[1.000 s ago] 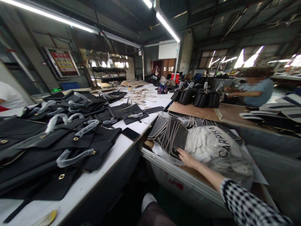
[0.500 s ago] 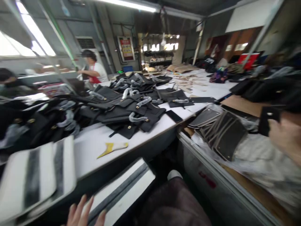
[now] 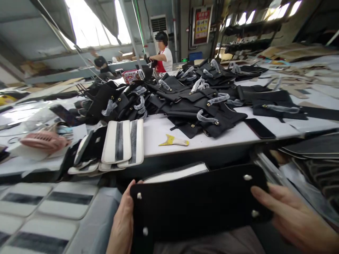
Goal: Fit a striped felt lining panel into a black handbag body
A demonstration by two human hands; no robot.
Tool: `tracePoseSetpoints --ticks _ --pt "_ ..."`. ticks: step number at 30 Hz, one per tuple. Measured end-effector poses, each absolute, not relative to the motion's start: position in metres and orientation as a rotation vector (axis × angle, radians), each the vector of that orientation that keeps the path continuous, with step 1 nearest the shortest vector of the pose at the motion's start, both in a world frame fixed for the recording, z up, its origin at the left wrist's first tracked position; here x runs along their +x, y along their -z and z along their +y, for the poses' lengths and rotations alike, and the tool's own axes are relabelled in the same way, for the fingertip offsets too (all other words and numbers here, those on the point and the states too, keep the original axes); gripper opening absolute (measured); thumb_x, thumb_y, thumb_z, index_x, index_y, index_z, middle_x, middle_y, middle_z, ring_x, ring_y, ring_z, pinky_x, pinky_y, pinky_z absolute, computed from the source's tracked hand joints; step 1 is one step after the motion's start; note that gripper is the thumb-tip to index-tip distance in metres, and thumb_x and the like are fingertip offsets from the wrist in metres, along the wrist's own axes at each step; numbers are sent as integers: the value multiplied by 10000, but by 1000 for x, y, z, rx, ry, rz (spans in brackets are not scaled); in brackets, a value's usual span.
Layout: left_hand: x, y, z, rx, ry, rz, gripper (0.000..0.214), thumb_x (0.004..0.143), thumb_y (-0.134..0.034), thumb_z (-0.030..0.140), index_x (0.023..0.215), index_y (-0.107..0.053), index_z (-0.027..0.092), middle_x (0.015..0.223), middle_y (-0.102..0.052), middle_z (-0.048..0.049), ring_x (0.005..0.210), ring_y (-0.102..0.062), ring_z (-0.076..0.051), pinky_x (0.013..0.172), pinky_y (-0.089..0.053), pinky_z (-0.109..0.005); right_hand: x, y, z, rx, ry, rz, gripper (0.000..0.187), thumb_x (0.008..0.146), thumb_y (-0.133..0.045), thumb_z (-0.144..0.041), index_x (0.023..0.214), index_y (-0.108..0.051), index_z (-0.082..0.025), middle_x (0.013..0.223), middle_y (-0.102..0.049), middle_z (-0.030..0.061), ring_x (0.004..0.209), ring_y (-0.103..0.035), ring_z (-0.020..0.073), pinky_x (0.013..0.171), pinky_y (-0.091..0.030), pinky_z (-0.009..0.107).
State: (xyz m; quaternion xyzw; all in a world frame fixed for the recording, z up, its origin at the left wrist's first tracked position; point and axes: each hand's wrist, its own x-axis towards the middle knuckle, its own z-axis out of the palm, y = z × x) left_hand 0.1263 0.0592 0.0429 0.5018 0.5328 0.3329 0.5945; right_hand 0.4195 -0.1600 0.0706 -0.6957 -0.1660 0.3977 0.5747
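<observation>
I hold a flat black rectangular panel with small metal studs at its corners, low in front of me. My left hand grips its left edge, fingers wrapped behind it. My right hand holds its right end, fingers pressed along the edge. Behind the panel a white-and-grey striped piece peeks out under the table edge.
The white table carries a heap of black bag parts with wrapped handles, a black phone, a yellow scraper and striped white pieces. More striped pieces lie at the lower left. Two people work at the far end.
My view has swung left from the bin of panels to the table. My right hand brought a black panel over, and both hands now hold it in front of me.
</observation>
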Motion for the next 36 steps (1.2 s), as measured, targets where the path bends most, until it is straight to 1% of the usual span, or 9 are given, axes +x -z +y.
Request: tracePoseSetpoints --ticks 3,6,13,16,19,23,26,31,36 --pt "112 -39 52 785 -627 1284 670 755 -604 680 1248 -587 227 1125 -720 -87 1049 -663 -329 827 -573 -396 386 -59 -122 -1378 -1284 -314 424 811 -655 -533 1100 -716 -229 1074 -716 130 1017 -664 318 881 -547 455" --pt "106 -31 49 763 -600 1334 570 695 -738 568 1136 -651 217 980 -756 -60 991 -685 -308 783 -581 -348 381 -44 -106 -1318 -1371 -230 432 845 -623 -526 1126 -706 -208 1078 -719 119 1031 -664 310 918 -534 463" --pt "117 -23 79 767 -535 1151 494 744 -748 420 1185 -672 210 1075 -731 -78 1013 -673 -276 875 -551 -363 413 -13 -84 -1514 -1229 -247 566 747 -743 -498 1216 -630 -202 1091 -724 116 935 -699 296 801 -594 390" --pt "120 -19 98 940 -506 1174 449 787 -711 429 1162 -685 183 1089 -723 -90 1044 -653 -274 852 -544 -331 423 -6 -69 -1514 -1208 -184 750 671 -813 -456 1317 -523 -208 1012 -743 118 840 -716 286 716 -607 362" --pt "125 -16 114 1066 -482 1244 463 768 -717 464 1123 -699 168 1051 -729 -90 990 -661 -263 774 -542 -285 431 -3 -53 -1536 -1171 -137 839 626 -841 -434 1348 -475 -214 952 -754 102 792 -720 270 666 -607 327" --pt "132 -11 129 1071 -534 1287 477 705 -768 461 1066 -700 155 900 -719 -60 817 -661 -197 697 -516 -242 439 2 -36 -1558 -1176 -136 831 628 -839 -427 1350 -479 -230 882 -762 73 715 -716 238 595 -594 283" --pt "130 -4 133 1130 -533 1325 522 688 -783 457 1109 -677 169 801 -664 -14 753 -627 -157 665 -486 -215 442 3 -31 -1592 -1192 -141 814 622 -836 -437 1335 -501 -233 885 -762 80 731 -719 257 588 -597 297" --pt "119 4 127 1160 -429 1327 500 743 -733 487 1128 -653 178 794 -610 -1 761 -588 -140 674 -457 -203 441 2 -40 -1675 -1237 -47 814 589 -830 -473 1316 -529 -267 954 -755 124 776 -722 324 621 -615 381" --pt "114 8 123 1194 -379 1320 515 788 -683 514 1180 -607 189 853 -600 -12 800 -583 -151 706 -462 -225 440 6 -51 -1642 -1261 26 780 614 -833 -452 1317 -525 -312 954 -750 123 818 -719 315 662 -611 361"
